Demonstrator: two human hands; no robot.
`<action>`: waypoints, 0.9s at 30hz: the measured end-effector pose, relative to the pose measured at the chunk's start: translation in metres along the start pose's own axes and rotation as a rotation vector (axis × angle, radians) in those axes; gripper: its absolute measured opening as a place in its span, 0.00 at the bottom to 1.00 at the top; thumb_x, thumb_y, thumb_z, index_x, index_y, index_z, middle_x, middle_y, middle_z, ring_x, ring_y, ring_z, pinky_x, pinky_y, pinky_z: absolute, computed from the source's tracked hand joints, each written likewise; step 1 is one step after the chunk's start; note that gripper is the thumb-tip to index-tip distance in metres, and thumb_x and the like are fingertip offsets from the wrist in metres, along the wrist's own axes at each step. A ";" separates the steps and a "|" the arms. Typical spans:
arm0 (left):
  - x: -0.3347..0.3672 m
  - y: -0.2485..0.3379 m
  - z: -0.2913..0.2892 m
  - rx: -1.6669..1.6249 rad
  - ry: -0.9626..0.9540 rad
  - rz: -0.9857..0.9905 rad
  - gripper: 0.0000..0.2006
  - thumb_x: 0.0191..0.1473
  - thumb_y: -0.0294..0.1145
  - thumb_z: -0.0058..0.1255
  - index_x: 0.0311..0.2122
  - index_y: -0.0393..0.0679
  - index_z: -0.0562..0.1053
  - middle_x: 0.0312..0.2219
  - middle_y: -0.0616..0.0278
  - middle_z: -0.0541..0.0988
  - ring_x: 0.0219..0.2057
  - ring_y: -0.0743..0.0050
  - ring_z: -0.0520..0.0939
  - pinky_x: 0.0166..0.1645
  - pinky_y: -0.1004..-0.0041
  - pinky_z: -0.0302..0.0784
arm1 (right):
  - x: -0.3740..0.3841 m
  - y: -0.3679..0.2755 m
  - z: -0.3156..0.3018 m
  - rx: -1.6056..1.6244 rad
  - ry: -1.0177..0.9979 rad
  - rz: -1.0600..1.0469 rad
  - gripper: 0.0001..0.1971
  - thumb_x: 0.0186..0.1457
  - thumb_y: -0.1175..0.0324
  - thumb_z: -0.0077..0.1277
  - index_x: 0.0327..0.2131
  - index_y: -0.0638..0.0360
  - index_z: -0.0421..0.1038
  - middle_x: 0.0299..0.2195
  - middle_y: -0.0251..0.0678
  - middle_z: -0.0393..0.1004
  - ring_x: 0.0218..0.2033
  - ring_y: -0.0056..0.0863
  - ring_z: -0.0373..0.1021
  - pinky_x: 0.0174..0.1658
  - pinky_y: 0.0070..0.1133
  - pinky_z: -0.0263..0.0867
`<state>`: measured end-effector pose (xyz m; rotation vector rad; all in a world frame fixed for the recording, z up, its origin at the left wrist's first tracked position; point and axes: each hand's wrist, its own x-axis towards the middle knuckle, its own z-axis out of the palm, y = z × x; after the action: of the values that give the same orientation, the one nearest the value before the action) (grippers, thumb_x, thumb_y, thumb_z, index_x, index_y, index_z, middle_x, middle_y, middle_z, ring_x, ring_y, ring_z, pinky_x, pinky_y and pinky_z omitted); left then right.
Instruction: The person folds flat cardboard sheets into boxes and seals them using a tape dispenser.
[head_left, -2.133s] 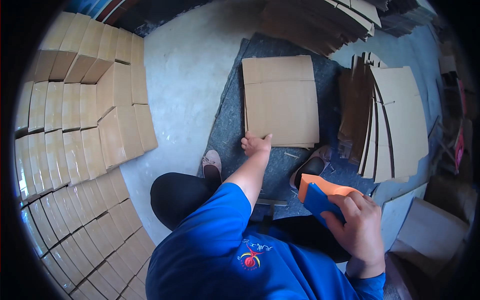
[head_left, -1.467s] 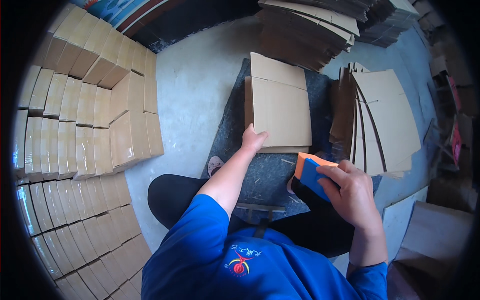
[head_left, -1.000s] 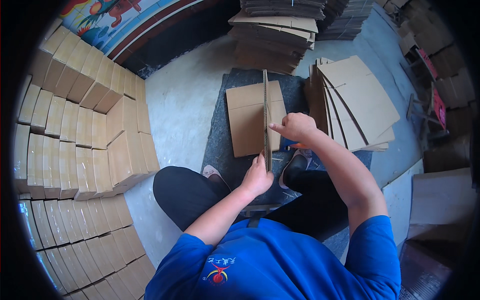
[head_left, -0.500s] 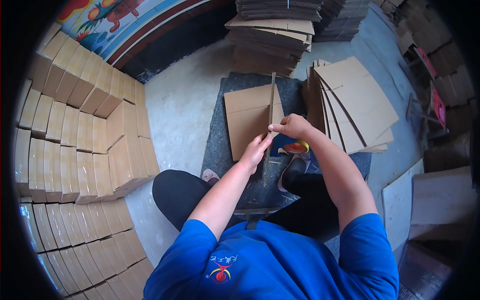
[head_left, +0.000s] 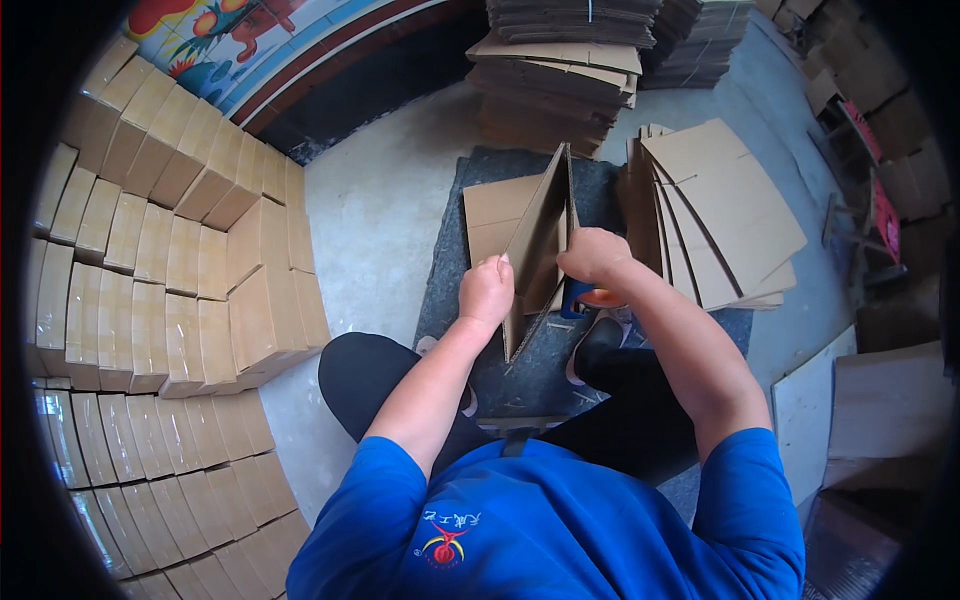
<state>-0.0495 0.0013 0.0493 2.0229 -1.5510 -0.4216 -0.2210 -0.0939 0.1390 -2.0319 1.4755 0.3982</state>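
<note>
In the head view, the dark mat [head_left: 448, 265] lies on the floor in front of the person, and a brown cardboard carton [head_left: 538, 240] is held up over the middle of it. The carton's walls stand apart in a narrow, slanted diamond, its hollow inside facing upward. The left hand [head_left: 487, 291], over the left part of the mat, is curled narrow around the edge of the carton's left wall, thumb on the rim. The right hand [head_left: 594, 255], over the right part of the mat, is closed in on the right wall. Just beneath that hand, above the mat, shows an orange and blue tool [head_left: 601, 298] (mostly hidden, so I cannot tell how firmly the fingers keep it).

A flat cardboard piece [head_left: 490, 205] lies on the mat, behind and left of the raised carton. Against the mat's right side stands a fanned row of flat cartons [head_left: 725, 210]; beyond its far edge rises a tall pile of folded cardboard [head_left: 560, 85]. Well to the left of the mat, taped boxes [head_left: 115, 320] are stacked in tiers, with a colourful panel [head_left: 235, 45] beyond them. At the mat's near end are the person's black-clad legs [head_left: 365, 385] and blue shirt [head_left: 600, 510]. A pale board [head_left: 885, 400] stands right of the mat.
</note>
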 end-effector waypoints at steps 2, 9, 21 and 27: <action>0.006 -0.005 -0.019 0.027 -0.017 -0.032 0.18 0.60 0.38 0.38 0.28 0.36 0.75 0.27 0.40 0.78 0.30 0.38 0.79 0.39 0.50 0.74 | 0.007 0.008 -0.006 0.024 0.035 0.050 0.20 0.50 0.61 0.46 0.43 0.59 0.77 0.45 0.45 0.77 0.49 0.40 0.73 0.52 0.30 0.68; -0.024 -0.010 -0.055 0.344 -0.131 -0.104 0.13 0.58 0.36 0.41 0.37 0.39 0.75 0.25 0.44 0.80 0.30 0.40 0.81 0.38 0.48 0.75 | 0.037 0.028 -0.018 -0.002 0.220 0.123 0.16 0.50 0.66 0.45 0.41 0.58 0.78 0.42 0.44 0.78 0.45 0.40 0.75 0.46 0.30 0.71; -0.021 0.003 -0.015 0.610 -0.100 0.619 0.15 0.53 0.29 0.45 0.46 0.44 0.75 0.51 0.52 0.73 0.60 0.55 0.67 0.68 0.52 0.47 | 0.073 0.006 0.045 -0.078 0.501 -0.026 0.10 0.57 0.67 0.39 0.34 0.60 0.69 0.28 0.48 0.79 0.32 0.44 0.78 0.36 0.35 0.73; 0.021 0.016 0.010 1.092 -0.388 0.363 0.15 0.59 0.33 0.40 0.45 0.46 0.78 0.52 0.56 0.74 0.63 0.54 0.62 0.70 0.47 0.35 | 0.081 0.000 0.046 -0.091 0.550 -0.020 0.09 0.58 0.67 0.40 0.34 0.59 0.68 0.28 0.48 0.79 0.31 0.45 0.78 0.36 0.36 0.73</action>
<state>-0.0619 -0.0246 0.0523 2.3586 -2.7353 0.2868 -0.1892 -0.1270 0.0582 -2.3448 1.7707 -0.1219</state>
